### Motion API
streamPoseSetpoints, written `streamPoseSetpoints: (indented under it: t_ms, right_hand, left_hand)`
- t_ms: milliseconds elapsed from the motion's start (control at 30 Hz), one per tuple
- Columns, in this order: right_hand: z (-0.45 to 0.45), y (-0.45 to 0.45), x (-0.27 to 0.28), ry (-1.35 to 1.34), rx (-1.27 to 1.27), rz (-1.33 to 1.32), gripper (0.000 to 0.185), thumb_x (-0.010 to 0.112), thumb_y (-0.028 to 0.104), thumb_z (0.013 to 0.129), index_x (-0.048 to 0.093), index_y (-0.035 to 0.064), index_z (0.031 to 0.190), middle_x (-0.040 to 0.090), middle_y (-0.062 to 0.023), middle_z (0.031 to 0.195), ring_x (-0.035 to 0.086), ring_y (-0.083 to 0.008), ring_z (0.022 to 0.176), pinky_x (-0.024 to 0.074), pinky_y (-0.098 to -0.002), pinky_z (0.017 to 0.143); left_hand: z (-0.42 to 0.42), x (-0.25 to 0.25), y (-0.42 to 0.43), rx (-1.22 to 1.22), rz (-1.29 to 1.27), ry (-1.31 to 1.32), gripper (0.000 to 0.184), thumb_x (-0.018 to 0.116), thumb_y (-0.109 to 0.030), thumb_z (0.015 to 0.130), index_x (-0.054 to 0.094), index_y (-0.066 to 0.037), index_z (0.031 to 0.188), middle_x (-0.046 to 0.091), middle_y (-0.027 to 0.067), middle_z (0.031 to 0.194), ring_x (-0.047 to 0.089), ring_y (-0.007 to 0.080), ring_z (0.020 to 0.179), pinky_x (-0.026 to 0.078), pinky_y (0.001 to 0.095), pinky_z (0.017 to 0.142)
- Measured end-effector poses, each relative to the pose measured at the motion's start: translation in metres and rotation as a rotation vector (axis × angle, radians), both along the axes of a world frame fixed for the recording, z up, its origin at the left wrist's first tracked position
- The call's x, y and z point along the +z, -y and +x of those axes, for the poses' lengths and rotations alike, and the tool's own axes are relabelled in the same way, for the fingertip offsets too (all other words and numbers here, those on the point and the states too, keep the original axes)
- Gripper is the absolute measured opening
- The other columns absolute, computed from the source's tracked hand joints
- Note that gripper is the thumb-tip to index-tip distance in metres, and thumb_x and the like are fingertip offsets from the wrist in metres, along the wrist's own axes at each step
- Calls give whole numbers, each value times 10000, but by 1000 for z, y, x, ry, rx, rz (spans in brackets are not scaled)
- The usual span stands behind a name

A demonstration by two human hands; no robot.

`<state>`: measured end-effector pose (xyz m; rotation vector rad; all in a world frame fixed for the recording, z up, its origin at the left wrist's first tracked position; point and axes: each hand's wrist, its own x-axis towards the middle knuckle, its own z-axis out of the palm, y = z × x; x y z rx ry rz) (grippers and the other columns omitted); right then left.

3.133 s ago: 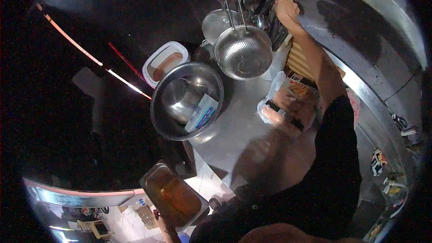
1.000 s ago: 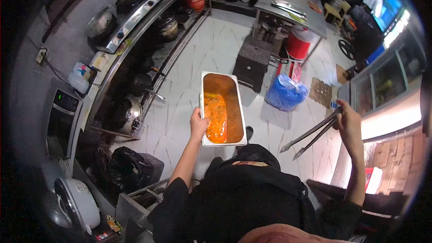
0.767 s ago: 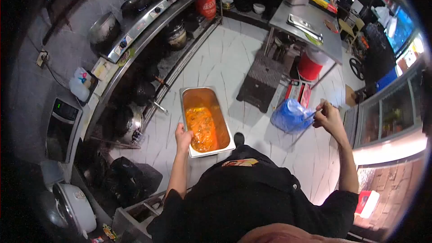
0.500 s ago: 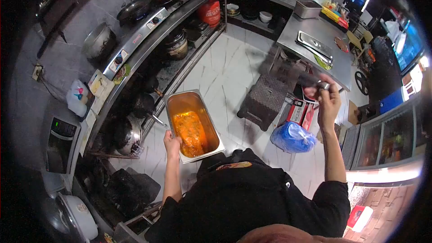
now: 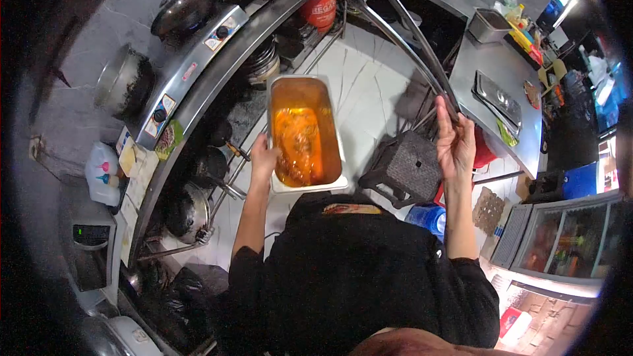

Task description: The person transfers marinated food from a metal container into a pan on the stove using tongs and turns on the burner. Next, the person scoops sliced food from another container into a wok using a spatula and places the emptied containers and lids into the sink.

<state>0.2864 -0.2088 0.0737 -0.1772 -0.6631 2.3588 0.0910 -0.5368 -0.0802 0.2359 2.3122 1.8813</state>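
As the right grip (image 5: 456, 148) holds tongs (image 5: 432, 78) apparently pointing forward-left, the left (image 5: 264, 159) clasps a pan (image 5: 301, 94) endwise.

Rectangular silver-rimmed metal pan (image 5: 304, 94): orange liquid (image 5: 303, 145) inside. Long metal tongs (image 5: 413, 59), one o'clock: silver. Rounded red cylinder (image 5: 320, 14), twelve o'clock: white lettering. White floor tiles (image 5: 366, 69): grey veining.

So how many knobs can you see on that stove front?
2: the upper knob near the dark pan, the lower knob near the pot. More may be hidden.
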Motion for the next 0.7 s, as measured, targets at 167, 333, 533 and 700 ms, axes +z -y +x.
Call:
streamPoseSetpoints:
  t_ms: [167, 333, 533, 700]
  right_hand:
    - [-76, 10, 8, -55, 272, 16, 519, 480, 64, 872, 265, -107, 1312, 387, -302, 1278, 510, -300, 1118, 498, -327, 911]
    - [-135, 8, 10, 149, 399, 257, 672, 625, 3, 751, 295, -39, 1334, 478, -131, 1116, 522, -174, 867, 480, -289, 659]
    - [-210, -61, -10, 323, 297, 246, 795, 569, 4, 633, 250, 99, 1356, 459, -55, 847, 482, -132, 573, 414, -248, 474]
    - [-283, -148, -19, 483, 103, 505, 676, 532, 5, 645, 317, 89, 1280, 540, -122, 979, 483, -136, 522, 469, -258, 464]
  left_hand:
    - [-106, 18, -36, -144, -96, -109, 277, 494, 102, 603, 488, -21, 851, 512, 18, 776, 517, 109, 705, 419, 239, 599]
    - [-172, 49, -78, -204, 140, -119, 233, 498, 100, 588, 484, -23, 786, 482, 7, 739, 472, 87, 721, 401, 217, 655]
    - [-248, 65, -131, -247, 129, -208, 235, 507, 99, 590, 497, -24, 790, 518, 4, 741, 511, 88, 705, 416, 219, 671]
    - [-332, 93, -191, -316, 181, -197, 296, 500, 114, 587, 516, -30, 845, 549, 1, 805, 547, 98, 782, 429, 221, 707]
